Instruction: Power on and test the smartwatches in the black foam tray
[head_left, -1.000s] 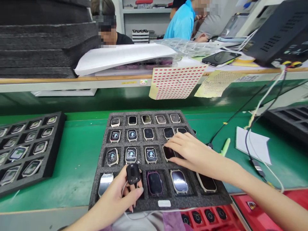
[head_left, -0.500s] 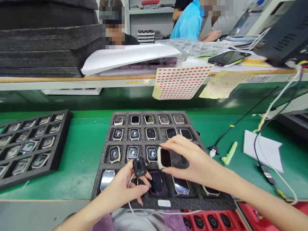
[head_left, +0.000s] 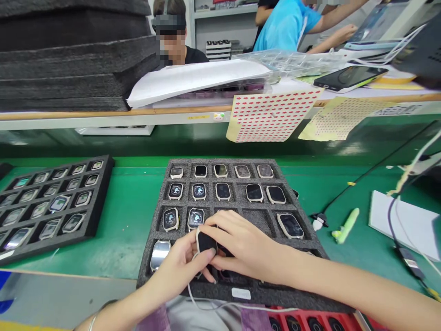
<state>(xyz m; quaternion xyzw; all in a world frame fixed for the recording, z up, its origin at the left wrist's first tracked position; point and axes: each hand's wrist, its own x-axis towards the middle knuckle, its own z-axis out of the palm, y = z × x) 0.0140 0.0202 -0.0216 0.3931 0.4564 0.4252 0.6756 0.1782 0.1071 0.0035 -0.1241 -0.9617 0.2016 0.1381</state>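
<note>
A smartwatch (head_left: 206,242) with a dark screen and pale case is held between both hands, above the near part of a black foam tray (head_left: 193,290). My right hand (head_left: 250,246) grips its far and right edges with closed fingers. My left hand (head_left: 182,262) is closed beneath it, thumb pressed on the lower screen. The small black charger in the left fingers is now hidden behind the watch; its white cable (head_left: 220,306) hangs below. Several smartwatches (head_left: 254,192) sit in the tray's pockets, some with lit faces. The right forearm covers some near pockets.
Another foam tray of watches (head_left: 70,224) lies at left. To the right are a black cable (head_left: 339,195), a green peeled-looking strip (head_left: 347,226) and white paper (head_left: 403,220). A shelf (head_left: 165,117) crosses above, carrying stacked foam and a phone (head_left: 349,79). Other people stand beyond.
My right hand has carried the smartwatch left and toward me, onto the charger in my left hand. The left thumb now presses the watch. The view has shifted slightly.
</note>
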